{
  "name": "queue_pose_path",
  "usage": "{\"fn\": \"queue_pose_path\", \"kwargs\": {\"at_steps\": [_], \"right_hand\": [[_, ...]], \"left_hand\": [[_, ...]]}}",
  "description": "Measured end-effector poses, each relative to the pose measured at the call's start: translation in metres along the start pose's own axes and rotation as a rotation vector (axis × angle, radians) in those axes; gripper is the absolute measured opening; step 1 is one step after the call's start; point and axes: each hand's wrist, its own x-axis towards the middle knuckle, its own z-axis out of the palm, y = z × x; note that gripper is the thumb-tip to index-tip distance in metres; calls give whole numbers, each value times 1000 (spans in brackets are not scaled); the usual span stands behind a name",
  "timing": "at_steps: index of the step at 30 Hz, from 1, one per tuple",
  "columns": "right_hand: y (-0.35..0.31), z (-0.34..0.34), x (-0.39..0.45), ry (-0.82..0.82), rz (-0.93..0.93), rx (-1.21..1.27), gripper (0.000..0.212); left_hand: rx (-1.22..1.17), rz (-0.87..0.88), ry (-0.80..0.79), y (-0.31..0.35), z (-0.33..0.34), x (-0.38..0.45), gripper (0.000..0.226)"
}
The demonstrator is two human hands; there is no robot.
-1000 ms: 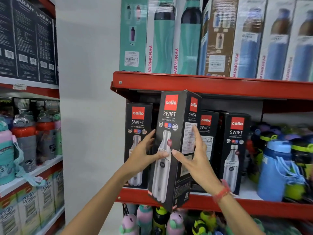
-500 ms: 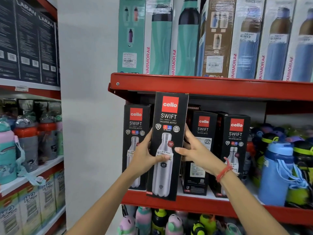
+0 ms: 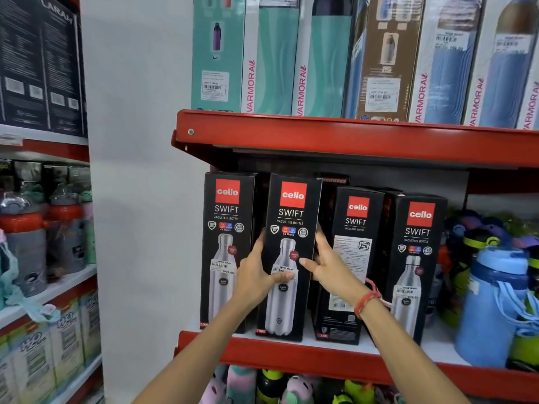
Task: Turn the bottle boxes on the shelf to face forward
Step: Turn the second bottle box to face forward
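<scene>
Black Cello Swift bottle boxes stand in a row on the red shelf (image 3: 291, 355). The second box (image 3: 291, 211) stands upright on the shelf board with its bottle picture facing me. My left hand (image 3: 256, 272) grips its left edge and my right hand (image 3: 326, 265) its right edge. The leftmost box (image 3: 226, 217) and the rightmost box (image 3: 418, 228) also show their fronts. The third box (image 3: 354, 225) shows a side panel with printed text and a barcode.
Tall Varmora boxes (image 3: 271, 53) line the shelf above. A blue bottle (image 3: 493, 301) and other coloured bottles crowd the right end of the same shelf. More bottles (image 3: 26, 234) fill the left rack, and small bottles (image 3: 294, 386) stand below.
The box I hold has turned from angled to front-facing and gone from in front of the shelf back onto the board, between the leftmost and third boxes. Both hands stayed on it.
</scene>
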Motion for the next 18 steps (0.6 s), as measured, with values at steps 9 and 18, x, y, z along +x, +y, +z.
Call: {"fn": "queue_pose_path", "kwargs": {"at_steps": [9, 18], "right_hand": [[4, 12, 4, 127, -22, -35, 86], [1, 9, -5, 305, -66, -97, 71]], "left_hand": [[-5, -2, 32, -10, 11, -2, 108], [69, -56, 29, -5, 13, -7, 111]]}}
